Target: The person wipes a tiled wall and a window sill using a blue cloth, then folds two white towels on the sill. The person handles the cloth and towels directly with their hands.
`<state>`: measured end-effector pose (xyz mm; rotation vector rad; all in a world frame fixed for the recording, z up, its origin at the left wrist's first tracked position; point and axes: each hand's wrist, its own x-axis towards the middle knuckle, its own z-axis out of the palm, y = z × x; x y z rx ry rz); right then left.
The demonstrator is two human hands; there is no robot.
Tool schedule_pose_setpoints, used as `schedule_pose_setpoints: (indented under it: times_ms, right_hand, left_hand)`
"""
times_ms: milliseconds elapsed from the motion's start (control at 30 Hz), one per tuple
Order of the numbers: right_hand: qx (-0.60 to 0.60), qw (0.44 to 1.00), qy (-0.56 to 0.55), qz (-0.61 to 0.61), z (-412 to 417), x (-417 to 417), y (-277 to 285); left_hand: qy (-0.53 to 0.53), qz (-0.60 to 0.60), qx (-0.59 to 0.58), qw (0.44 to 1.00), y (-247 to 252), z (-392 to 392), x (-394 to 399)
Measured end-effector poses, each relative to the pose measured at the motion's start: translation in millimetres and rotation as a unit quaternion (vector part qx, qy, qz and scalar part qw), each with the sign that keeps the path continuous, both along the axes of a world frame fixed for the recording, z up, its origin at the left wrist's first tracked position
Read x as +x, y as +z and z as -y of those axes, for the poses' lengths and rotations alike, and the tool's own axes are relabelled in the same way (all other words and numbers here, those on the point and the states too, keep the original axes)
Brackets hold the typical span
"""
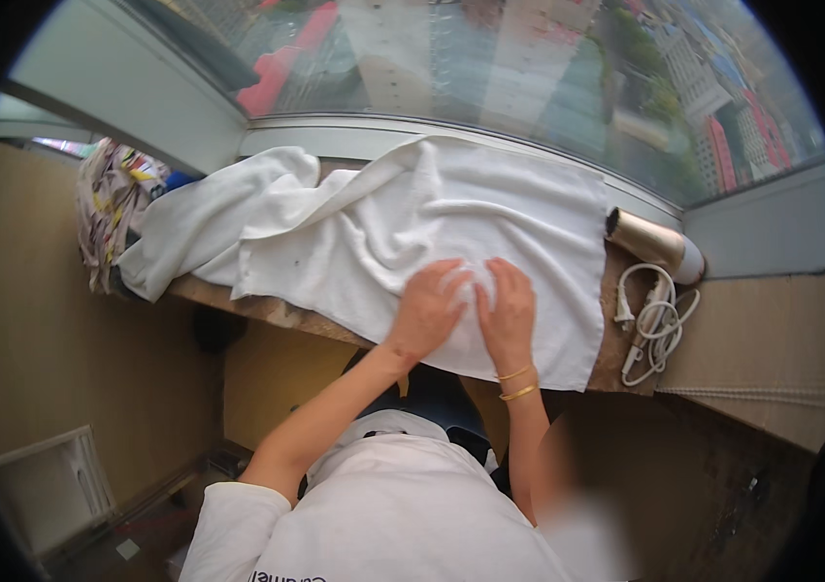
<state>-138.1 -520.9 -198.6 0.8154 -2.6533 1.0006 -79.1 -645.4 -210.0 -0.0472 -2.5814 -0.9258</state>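
Note:
My left hand (428, 307) and my right hand (511, 313) come together over a white towel (529, 225). Between their curled fingers is a small translucent whitish thing (476, 278), which looks like crumpled clear plastic; blur and the fingers hide its exact shape. Two gold-coloured bangles circle my right wrist. Under my hands the towel lies spread and wrinkled across a brown stone-patterned ledge (613, 349), with its front edge hanging over. A long fold runs towards the bunched towel part at the left.
A gold and white hair dryer (649, 240) lies at the ledge's right end, beside a coiled white cord with a plug (653, 320). Patterned cloth (118, 211) hangs at the left end. Behind the ledge stands a large window (456, 65); wooden panels (92, 327) flank the space.

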Motion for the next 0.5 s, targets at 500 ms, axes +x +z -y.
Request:
schedule_pose_setpoints:
  times_ms: [500]
  right_hand:
    - [-0.014, 0.965, 0.26, 0.041, 225, 42, -14]
  left_hand:
    - [0.514, 0.146, -0.039, 0.845, -16, 189, 117]
